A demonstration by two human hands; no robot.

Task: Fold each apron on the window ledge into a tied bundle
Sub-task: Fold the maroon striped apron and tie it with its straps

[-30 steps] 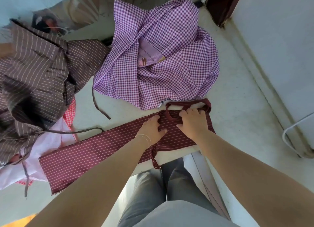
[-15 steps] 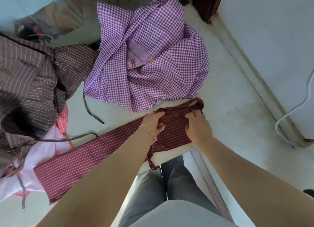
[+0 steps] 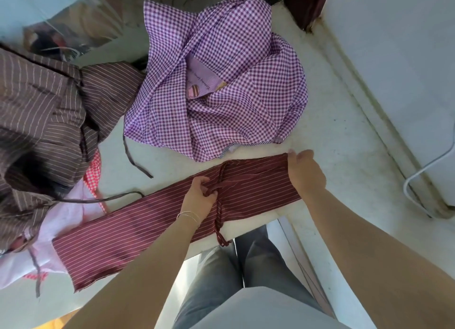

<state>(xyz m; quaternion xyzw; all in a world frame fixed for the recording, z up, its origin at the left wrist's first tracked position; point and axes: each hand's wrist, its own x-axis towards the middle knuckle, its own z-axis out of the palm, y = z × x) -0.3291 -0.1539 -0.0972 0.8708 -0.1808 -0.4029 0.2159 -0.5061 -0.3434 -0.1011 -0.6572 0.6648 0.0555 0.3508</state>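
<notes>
Now the maroon striped apron [image 3: 152,220] lies folded into one long band on the window ledge [image 3: 344,156], its long axis running from low on the left up to the right end under the person's reach. The right hand [image 3: 304,171] sits at that far right end, fingers curled over the short edge and gripping it, while the left hand [image 3: 199,193] is planted near the middle of the band, pinching the dark tie strap [image 3: 219,205] that crosses the fabric and dangles off the front of the ledge. So the long loose tail stretches away to the left of both hands, and the right hand is the one nearest the end where a roll or fold would likely start. Compared with a second ago, the hands have spread apart: they were side by side at the strap loop near the right end, and now the right has slid out to the edge while the left has gathered the strap. Just behind, the purple gingham apron [image 3: 221,87] lies crumpled, and the brown striped apron [image 3: 44,112] is heaped at left.
</notes>
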